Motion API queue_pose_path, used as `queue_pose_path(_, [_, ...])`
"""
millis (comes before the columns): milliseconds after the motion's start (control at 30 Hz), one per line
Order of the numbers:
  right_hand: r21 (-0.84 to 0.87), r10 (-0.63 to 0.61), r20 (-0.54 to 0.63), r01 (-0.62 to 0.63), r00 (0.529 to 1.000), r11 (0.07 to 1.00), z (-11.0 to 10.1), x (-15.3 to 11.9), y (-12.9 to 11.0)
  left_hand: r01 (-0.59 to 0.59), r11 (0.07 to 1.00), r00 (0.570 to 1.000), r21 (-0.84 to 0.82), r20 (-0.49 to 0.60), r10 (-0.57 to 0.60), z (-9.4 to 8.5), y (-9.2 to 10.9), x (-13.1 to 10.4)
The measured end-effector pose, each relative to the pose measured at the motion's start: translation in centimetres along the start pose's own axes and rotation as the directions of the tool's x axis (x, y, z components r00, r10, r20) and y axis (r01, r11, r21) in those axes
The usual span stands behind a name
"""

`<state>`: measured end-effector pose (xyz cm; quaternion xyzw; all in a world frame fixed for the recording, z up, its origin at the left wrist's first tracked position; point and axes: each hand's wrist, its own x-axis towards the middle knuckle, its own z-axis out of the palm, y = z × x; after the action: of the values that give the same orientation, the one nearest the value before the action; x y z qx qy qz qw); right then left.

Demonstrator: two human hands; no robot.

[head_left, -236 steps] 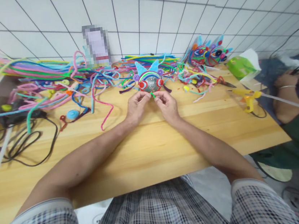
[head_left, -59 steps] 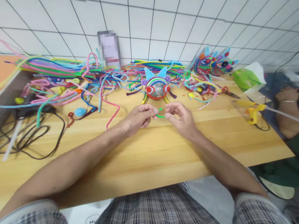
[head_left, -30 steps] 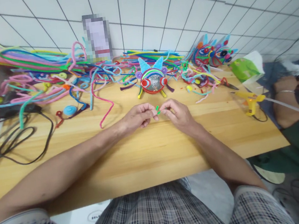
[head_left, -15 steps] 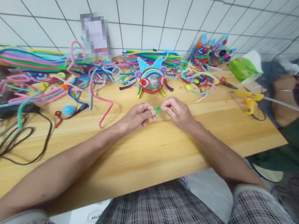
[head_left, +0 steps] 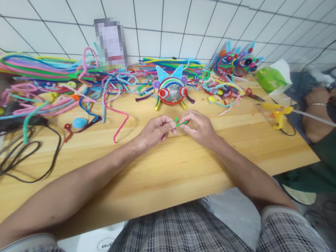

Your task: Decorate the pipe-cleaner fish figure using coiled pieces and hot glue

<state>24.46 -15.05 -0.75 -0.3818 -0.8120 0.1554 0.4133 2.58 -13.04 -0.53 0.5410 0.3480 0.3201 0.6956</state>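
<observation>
A short green pipe cleaner (head_left: 181, 124) is bent between my hands above the table. My left hand (head_left: 160, 129) pinches it at the bend, and one short end sticks up by the fingertips. The other end runs to my right hand (head_left: 197, 125), whose thumb and fingers are closed on it. Just beyond my hands stands a round decorated mask-like figure (head_left: 172, 92) with blue horns, red ring eyes, purple side discs and yellow feet.
Heaped pipe cleaners (head_left: 35, 70) line the back wall. A yellow glue gun (head_left: 277, 113) lies at right, near scissors (head_left: 256, 96) and a green tissue pack (head_left: 272, 76). Black cable (head_left: 43, 174) coils at left. Another person's arm (head_left: 318, 113) is at far right.
The green pipe cleaner's right end lies flatter and reaches further across my right fingertips. My left hand keeps its pinch. The whole view has shifted slightly.
</observation>
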Motion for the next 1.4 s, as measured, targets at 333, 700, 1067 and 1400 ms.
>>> queue_pose_path(333, [0.003, 0.156, -0.140, -0.157, 0.978, 0.988, -0.3, -0.2, 0.5, 0.014, 1.000, 1.000, -0.005, -0.025, -0.014, 0.4, -0.8, -0.2])
queue_pose_path(700, [-0.095, -0.011, 0.033, 0.014, 0.999, 0.995, -0.3, -0.1, 0.3, -0.019, 1.000, 0.998, -0.020, -0.062, 0.018, 0.4, -0.9, -0.3])
queue_pose_path(1067, [-0.179, -0.018, 0.043, 0.025, 0.999, 0.983, 0.3, -0.5, 0.9, -0.016, 1.000, 0.998, -0.001, -0.067, 0.016, 0.6, -0.9, -0.3])
queue_pose_path(1400, [-0.152, 0.047, 0.011, -0.045, 0.999, 0.987, 0.5, -0.4, 1.9, -0.051, 0.993, 0.992, 0.106, -0.107, 0.062, 0.2, -1.1, -0.4])
